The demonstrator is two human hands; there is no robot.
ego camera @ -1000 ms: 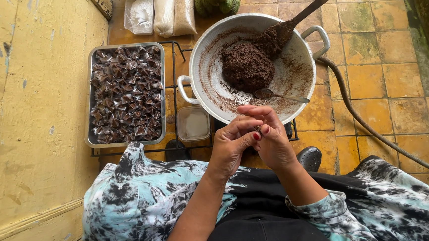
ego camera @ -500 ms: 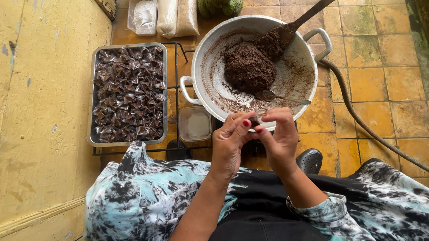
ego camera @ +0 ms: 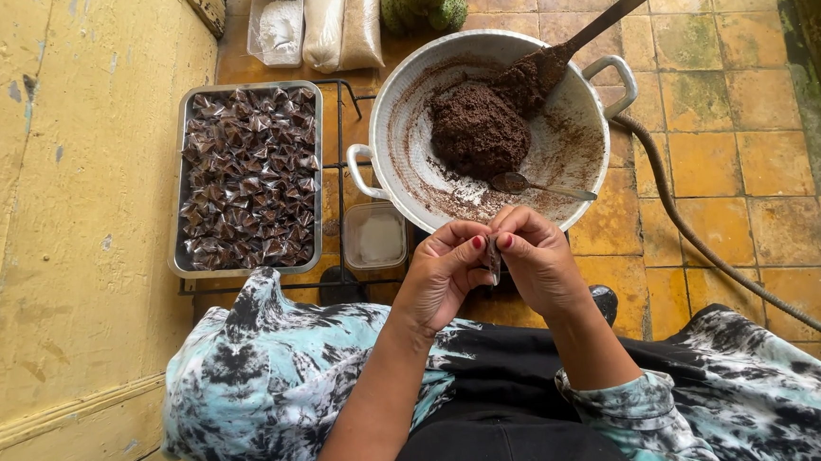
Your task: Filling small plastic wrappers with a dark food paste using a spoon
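Note:
My left hand (ego camera: 444, 276) and my right hand (ego camera: 538, 259) meet in front of me, fingertips pinched together on a small clear wrapper with dark filling (ego camera: 494, 257). Just beyond them stands a big white two-handled pan (ego camera: 406, 155) holding a mound of dark brown paste (ego camera: 477, 131). A small metal spoon (ego camera: 541, 186) lies in the pan near my hands. A long wooden spoon (ego camera: 597, 24) leans in the paste from the upper right. A metal tray (ego camera: 181, 263) at the left is full of several small wrapped dark cones (ego camera: 248, 179).
A small clear plastic tub (ego camera: 374, 235) sits between tray and pan on a black wire rack (ego camera: 340, 130). Bags of white powder (ego camera: 341, 26) and a green bumpy fruit (ego camera: 423, 0) lie at the top. A hose (ego camera: 716, 254) runs across the tiled floor; a yellow wall (ego camera: 59, 233) stands left.
My hands have stayed together, turning the small wrapper between the fingertips. The view has shifted slightly; pan, tray and spoons have not moved.

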